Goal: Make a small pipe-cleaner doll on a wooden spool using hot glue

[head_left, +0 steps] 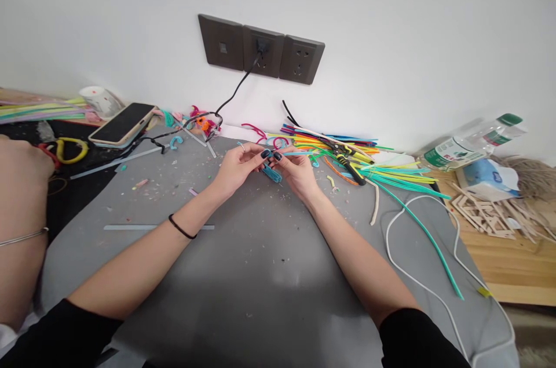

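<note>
Both my hands meet over the far middle of the grey mat. Between them is a blue pipe cleaner, bent into a small shape that hangs below the fingertips, with a light blue end reaching right. My left hand pinches it with thumb and forefinger. My right hand pinches it from the other side, the thumbs almost touching. Just right of my right hand lie yellow-and-black pliers on a bundle of coloured pipe cleaners. The fingers hide part of the blue piece.
At left are another person's arm, yellow-handled scissors, a phone and a paper cup. Glue sticks lie on the mat. A white cable, bottle, tissue pack and wooden sticks are right.
</note>
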`<state>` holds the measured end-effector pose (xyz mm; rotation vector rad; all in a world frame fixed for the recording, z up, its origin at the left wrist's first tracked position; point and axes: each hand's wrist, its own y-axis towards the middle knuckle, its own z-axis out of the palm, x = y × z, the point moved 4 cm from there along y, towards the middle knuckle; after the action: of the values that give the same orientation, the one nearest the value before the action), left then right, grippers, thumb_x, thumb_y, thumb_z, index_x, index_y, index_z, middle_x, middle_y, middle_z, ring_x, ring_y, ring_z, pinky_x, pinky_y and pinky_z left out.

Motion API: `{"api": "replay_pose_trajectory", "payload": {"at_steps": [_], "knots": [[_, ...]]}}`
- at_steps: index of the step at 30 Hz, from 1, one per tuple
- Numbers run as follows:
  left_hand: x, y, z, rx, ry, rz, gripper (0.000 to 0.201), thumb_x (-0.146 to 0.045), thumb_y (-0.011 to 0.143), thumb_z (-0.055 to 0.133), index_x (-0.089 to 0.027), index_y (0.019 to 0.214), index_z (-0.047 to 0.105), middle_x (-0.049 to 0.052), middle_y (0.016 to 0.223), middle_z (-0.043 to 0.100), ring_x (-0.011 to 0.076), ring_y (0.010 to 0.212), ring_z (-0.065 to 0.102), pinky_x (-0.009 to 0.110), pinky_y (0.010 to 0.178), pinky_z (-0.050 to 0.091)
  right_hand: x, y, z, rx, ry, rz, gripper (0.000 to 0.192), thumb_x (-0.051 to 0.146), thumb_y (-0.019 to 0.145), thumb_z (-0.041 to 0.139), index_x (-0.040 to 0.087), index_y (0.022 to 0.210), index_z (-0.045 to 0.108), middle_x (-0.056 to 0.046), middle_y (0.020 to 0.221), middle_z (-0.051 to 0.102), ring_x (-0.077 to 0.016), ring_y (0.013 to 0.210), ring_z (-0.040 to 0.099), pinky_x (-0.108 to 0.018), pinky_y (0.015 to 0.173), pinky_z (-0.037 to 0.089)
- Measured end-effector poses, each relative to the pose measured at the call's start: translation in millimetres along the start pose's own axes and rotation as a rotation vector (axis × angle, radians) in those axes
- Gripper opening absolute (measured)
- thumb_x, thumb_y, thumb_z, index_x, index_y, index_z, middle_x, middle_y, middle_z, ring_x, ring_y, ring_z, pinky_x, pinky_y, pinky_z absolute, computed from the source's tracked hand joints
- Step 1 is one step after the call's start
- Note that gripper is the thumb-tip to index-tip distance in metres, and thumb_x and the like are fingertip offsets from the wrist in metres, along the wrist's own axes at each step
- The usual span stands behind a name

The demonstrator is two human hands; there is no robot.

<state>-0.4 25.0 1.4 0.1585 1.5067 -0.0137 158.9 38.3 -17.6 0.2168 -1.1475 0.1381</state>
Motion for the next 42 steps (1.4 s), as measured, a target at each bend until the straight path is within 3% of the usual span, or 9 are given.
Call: {"api": "replay_pose_trajectory", "payload": {"at_steps": [6, 18, 21, 27, 33, 42], "knots": [[-2.8, -1.8, 1.5, -0.003, 0.035, 0.038, 0.057, -0.072, 0.074, 0.077, -0.017, 0.089, 0.069, 0.003, 0.072, 0.065, 0.0165, 0.067, 0.059, 0.029, 0.064, 0.049, 0.4, -1.0, 0.3, 0.001, -0.095, -0.027, 0.048, 0.059, 0.062, 0.094, 0.023, 0.082, 0.07, 0.002, 0.076, 0.069, -0.0135, 0.066, 0.064, -0.03, 0.069, 0.056], [-13.1, -2.1, 2.7, 0.231, 0.338, 0.14, 0.049, -0.066, 0.085, 0.068, -0.018, 0.081, 0.064, 0.003, 0.073, 0.064, 0.0158, 0.067, 0.059, 0.028, 0.064, 0.052, 2.3, 0.7, -1.8, -0.049, -0.124, -0.105, 0.04, 0.051, 0.06, 0.096, 0.023, 0.074, 0.072, 0.001, 0.077, 0.067, -0.0142, 0.069, 0.059, -0.03, 0.068, 0.052], [-12.5, -0.5, 0.0, 0.215, 0.34, 0.148, 0.051, -0.068, 0.083, 0.069, -0.018, 0.081, 0.066, 0.003, 0.073, 0.065, 0.0155, 0.066, 0.059, 0.028, 0.065, 0.052, 1.8, 0.8, -2.1, -0.038, -0.1, -0.078, 0.037, 0.049, 0.06, 0.097, 0.023, 0.074, 0.074, 0.002, 0.075, 0.068, -0.0141, 0.068, 0.06, -0.029, 0.066, 0.051], [-5.0, 3.4, -5.2, 0.101, 0.149, 0.058, 0.061, -0.078, 0.085, 0.063, -0.017, 0.088, 0.07, 0.007, 0.081, 0.07, 0.0179, 0.073, 0.065, 0.03, 0.068, 0.055, 2.7, 2.6, -6.6, -0.106, 0.051, -0.047, 0.037, 0.047, 0.056, 0.099, 0.024, 0.072, 0.075, 0.003, 0.078, 0.067, -0.0119, 0.065, 0.058, -0.027, 0.062, 0.05], [-5.0, -0.8, 3.2, 0.144, 0.174, 0.063, 0.062, -0.079, 0.08, 0.068, -0.017, 0.091, 0.067, 0.004, 0.077, 0.068, 0.0167, 0.068, 0.063, 0.031, 0.067, 0.055, 2.3, 1.6, -3.1, -0.058, 0.06, -0.016, 0.038, 0.048, 0.055, 0.099, 0.024, 0.072, 0.075, 0.002, 0.075, 0.069, -0.0137, 0.067, 0.06, -0.029, 0.063, 0.049], [-8.6, -1.3, 3.6, 0.187, 0.237, 0.108, 0.045, -0.063, 0.085, 0.069, -0.018, 0.085, 0.065, 0.003, 0.076, 0.066, 0.0167, 0.069, 0.062, 0.031, 0.069, 0.054, 0.0, 0.9, -2.1, -0.019, -0.018, -0.029, 0.038, 0.051, 0.06, 0.097, 0.023, 0.074, 0.075, 0.001, 0.078, 0.068, -0.0136, 0.068, 0.06, -0.028, 0.065, 0.048]]}}
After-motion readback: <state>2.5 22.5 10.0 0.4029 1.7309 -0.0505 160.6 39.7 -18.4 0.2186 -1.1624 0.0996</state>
